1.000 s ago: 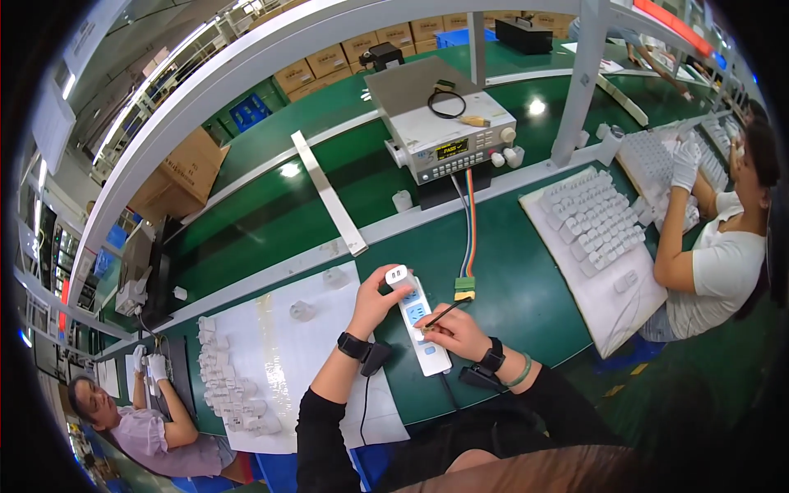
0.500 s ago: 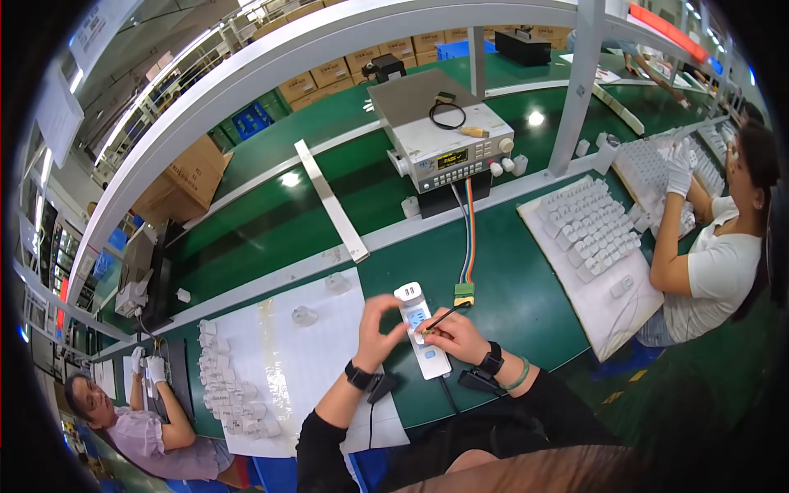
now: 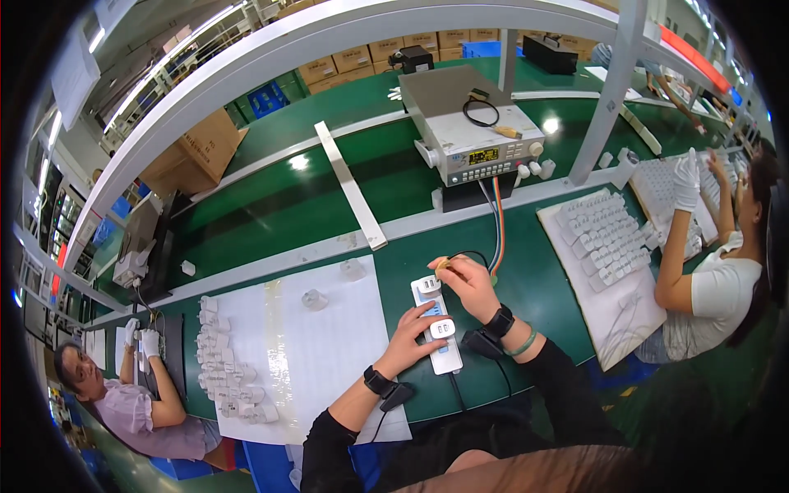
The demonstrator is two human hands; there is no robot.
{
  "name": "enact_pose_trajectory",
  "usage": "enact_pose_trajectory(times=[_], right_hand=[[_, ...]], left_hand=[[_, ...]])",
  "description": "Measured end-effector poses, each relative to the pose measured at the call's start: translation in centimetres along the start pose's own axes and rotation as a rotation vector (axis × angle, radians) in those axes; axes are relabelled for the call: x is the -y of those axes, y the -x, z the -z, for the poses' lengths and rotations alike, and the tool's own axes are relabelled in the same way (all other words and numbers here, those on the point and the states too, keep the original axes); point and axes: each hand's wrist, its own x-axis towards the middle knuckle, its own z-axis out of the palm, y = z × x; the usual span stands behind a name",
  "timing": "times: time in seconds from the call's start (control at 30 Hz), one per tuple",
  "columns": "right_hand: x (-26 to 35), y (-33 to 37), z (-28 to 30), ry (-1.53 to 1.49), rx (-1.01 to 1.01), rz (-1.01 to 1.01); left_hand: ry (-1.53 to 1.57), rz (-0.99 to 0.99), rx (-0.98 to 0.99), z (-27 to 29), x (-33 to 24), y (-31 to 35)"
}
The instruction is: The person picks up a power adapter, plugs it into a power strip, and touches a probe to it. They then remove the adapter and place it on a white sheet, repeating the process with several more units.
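Note:
A white wall charger (image 3: 442, 328) with two USB ports stands on the white power strip (image 3: 448, 362). My left hand (image 3: 404, 341) comes in from the left, its thumb and fingers closed around the charger's sides. Just beyond, my right hand (image 3: 471, 285) pinches a small yellowish plug at the end of a black cable (image 3: 470, 253). That plug is above the strip's far end, where two more ports show. Fingers partly hide the plug. Orange and grey wires (image 3: 499, 226) run from behind my right hand up to a bench test instrument (image 3: 485, 156) with a lit display.
On the left, a white sheet (image 3: 329, 378) carries several white chargers (image 3: 222, 353) and two clear caps (image 3: 314, 299). A board (image 3: 608, 320) with rows of chargers lies right. Gloved co-workers sit at both sides. A metal post (image 3: 612, 99) rises beyond the instrument.
My left hand has moved right and down onto the strip, where a charger now stands. My right hand has moved up and away with the cable plug. The view has shifted slightly.

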Motion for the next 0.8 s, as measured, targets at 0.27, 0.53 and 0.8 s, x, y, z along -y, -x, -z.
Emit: enact_pose_trajectory(times=[0.27,0.53,0.8], right_hand=[[-2.8,0.9,-1.4,0.202,0.122,0.014],[-3.8,2.4,-1.7,0.105,0.081,-0.034],[-4.3,1.8,-2.0,0.064,0.101,0.017]], left_hand=[[0.555,-0.031,-0.429,3.2,-0.1,-2.4],[-0.512,0.081,-0.375,10.8,5.6,-22.1],[-0.794,0.287,-0.277,9.7,9.4,-22.9]])
